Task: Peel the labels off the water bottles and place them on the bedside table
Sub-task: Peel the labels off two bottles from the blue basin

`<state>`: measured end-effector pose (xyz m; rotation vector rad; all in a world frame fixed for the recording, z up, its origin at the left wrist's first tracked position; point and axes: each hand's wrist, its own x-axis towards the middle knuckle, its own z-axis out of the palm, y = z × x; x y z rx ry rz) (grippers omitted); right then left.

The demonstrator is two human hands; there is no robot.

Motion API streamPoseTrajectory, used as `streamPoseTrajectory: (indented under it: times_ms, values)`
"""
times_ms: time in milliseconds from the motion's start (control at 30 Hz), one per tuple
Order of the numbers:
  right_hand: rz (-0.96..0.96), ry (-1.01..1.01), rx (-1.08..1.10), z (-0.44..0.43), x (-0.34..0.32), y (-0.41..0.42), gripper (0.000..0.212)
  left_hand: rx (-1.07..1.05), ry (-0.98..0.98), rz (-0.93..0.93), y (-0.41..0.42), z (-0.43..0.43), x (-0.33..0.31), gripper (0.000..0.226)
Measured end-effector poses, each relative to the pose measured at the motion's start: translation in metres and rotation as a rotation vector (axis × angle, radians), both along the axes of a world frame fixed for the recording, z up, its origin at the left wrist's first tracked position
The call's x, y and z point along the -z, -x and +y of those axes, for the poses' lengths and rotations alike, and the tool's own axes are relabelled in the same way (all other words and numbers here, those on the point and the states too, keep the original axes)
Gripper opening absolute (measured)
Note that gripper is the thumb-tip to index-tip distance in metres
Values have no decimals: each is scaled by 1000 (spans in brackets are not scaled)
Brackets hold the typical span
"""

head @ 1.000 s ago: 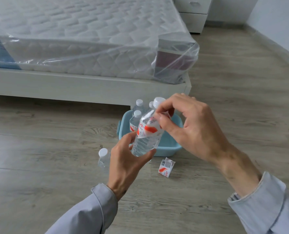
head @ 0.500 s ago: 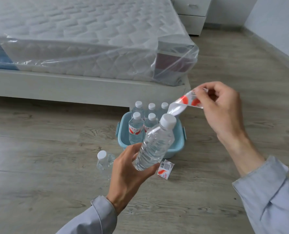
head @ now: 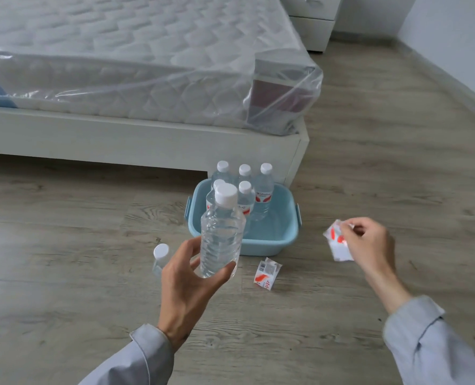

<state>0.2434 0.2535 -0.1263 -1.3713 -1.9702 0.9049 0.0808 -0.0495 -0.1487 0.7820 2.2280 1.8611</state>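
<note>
My left hand (head: 187, 284) grips a clear water bottle (head: 221, 232) with a white cap and no label, held upright above the floor. Off to the right, my right hand (head: 369, 245) pinches the peeled white-and-red label (head: 336, 241), crumpled and hanging from my fingers. A light blue basin (head: 275, 234) on the floor holds several labelled bottles (head: 263, 190). Another peeled label (head: 266, 275) lies on the floor in front of the basin. A label-free bottle (head: 160, 258) stands on the floor, partly hidden behind my left hand.
A white bed frame (head: 147, 140) with a plastic-wrapped mattress (head: 136, 59) fills the upper left. A white drawer unit (head: 311, 20) stands at the far end beside the bed. Grey wood floor runs to the right wall.
The label came fully off the bottle. My right hand carried it down and to the right, away from the bottle. My left hand tilted the bare bottle more upright.
</note>
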Motion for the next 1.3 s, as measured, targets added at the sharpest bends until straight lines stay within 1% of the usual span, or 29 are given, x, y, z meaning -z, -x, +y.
streamPoseTrajectory:
  times_ms: [133,233,333,433,533,633,733,833,900,1000,1167,1233,1300]
  values:
    - [-120,77,-68,-11,33,0,16,26,34,-14,-4,-3,15,56]
    - [-164,152,-109,-20,54,5,16,34,43,-28,-7,-5,25,55]
    - [-210,185,-135,-27,68,10,16,51,50,-42,-9,-4,34,52]
    - [-203,213,-138,-28,75,14,6,65,70,-51,-8,-4,44,51]
    - [-181,183,-147,-30,69,15,11,69,79,-49,-9,-4,52,51]
    - [-114,155,-199,-43,54,19,12,71,95,-42,-10,-1,59,52]
    - [-8,256,-414,-71,38,26,24,64,101,-40,-10,3,62,53]
    - [24,275,-683,-107,31,33,53,66,111,-43,-9,8,65,55]
    - [12,246,-772,-125,33,40,66,72,110,-65,-8,11,68,57]
    - [43,203,-747,-138,41,50,67,51,107,-89,-7,15,75,60]
    - [89,110,-602,-156,63,65,63,11,165,-96,-8,21,92,59]
    - [99,82,-540,-161,72,70,57,-4,204,-115,-8,22,98,61]
    - [118,99,-521,-160,80,73,52,10,229,-132,-6,22,101,62]
